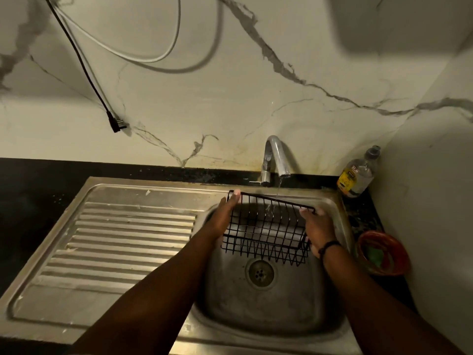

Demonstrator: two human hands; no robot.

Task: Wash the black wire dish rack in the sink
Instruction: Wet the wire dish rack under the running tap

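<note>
A person holds a black wire dish rack (pixel 266 228) over the basin of a steel sink (pixel 261 303), under a thin stream of water (pixel 277 190) falling from a curved chrome tap (pixel 275 156). The rack is tilted, its far edge raised toward the tap and its near edge low above the drain (pixel 260 272); the water strikes the wires near the middle. The left hand (pixel 225 215) lies along the rack's left end with fingers stretched up to the top corner, and whether the thumb hooks round the wire cannot be told in the dim light. The right hand (pixel 318 230) grips the right end, fingers curled over the top rail; a dark band (pixel 330 245) circles that wrist. Both forearms reach in from the bottom of the frame. A ribbed draining board (pixel 122 242) runs left of the basin. On the dark counter (pixel 38 185) to the right stands a clear bottle (pixel 358 172) with a yellow label, in the corner against the wall, and nearer the camera sits a red bowl (pixel 384 253) holding something green. Behind the sink rises a pale, grey-veined wall (pixel 230 98), where a black cable (pixel 84 65) ending in a plug and a looped white cable (pixel 143 56) hang at upper left.
</note>
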